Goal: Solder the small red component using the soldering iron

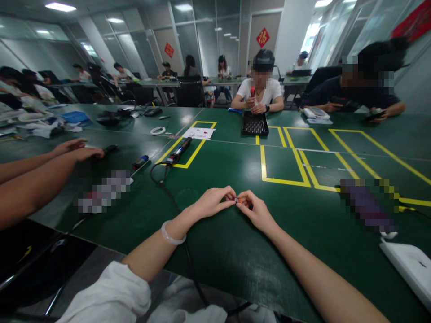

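Above the green table [215, 251], my left hand [213, 202] and my right hand [255, 208] meet at the fingertips. Both are closed in a pinch around one small part [237, 200] with red and grey on it. Fingers cover most of this part, and it is too small to name. A pale bangle [173, 233] circles my left wrist. Beyond my left hand lies a black corded tool [179, 151] with a blue band, probably an electric screwdriver. Its black cable [170, 195] runs toward me and passes under my left forearm.
Left of me, another person's hands [82, 150] rest near a dark tool [140, 161]. Blurred-out devices lie at left and right, with a white power bank [409, 269] at the right edge. Yellow tape [286, 181] marks the table. Across, a person sits behind a black tray [255, 124].
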Demonstrator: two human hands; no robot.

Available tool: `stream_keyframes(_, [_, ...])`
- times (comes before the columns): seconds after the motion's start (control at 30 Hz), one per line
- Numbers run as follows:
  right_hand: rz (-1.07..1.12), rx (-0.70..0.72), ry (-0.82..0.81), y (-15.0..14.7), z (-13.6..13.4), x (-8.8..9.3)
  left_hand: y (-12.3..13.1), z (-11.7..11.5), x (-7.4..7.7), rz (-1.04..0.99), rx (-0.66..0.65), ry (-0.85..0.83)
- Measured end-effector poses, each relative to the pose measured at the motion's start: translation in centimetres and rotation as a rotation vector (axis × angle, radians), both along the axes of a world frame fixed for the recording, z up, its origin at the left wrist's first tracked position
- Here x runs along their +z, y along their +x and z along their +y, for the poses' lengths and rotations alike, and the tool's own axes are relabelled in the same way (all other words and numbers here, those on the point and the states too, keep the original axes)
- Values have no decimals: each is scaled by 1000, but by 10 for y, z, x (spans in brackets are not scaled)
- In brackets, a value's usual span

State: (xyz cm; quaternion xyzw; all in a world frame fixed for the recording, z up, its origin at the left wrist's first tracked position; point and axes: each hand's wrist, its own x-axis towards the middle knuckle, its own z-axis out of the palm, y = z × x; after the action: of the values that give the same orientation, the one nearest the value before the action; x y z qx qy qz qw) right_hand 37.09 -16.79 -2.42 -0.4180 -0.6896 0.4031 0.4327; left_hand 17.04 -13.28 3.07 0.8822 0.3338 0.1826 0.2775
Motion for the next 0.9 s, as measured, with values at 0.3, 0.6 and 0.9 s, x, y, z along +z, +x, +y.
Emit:
stream_keyframes(0.3, [-25, -2, -23, 0, 1, 1, -45, 46, 14, 89, 166, 217])
stream_keyframes(0.6, [-46, 8, -36, 0, 2, -4, -177, 177, -7, 654, 715, 310])
stream_keyframes(0.9, [-50, 16, -41, 0, 2, -3, -211, 209, -9, 745, 702, 141])
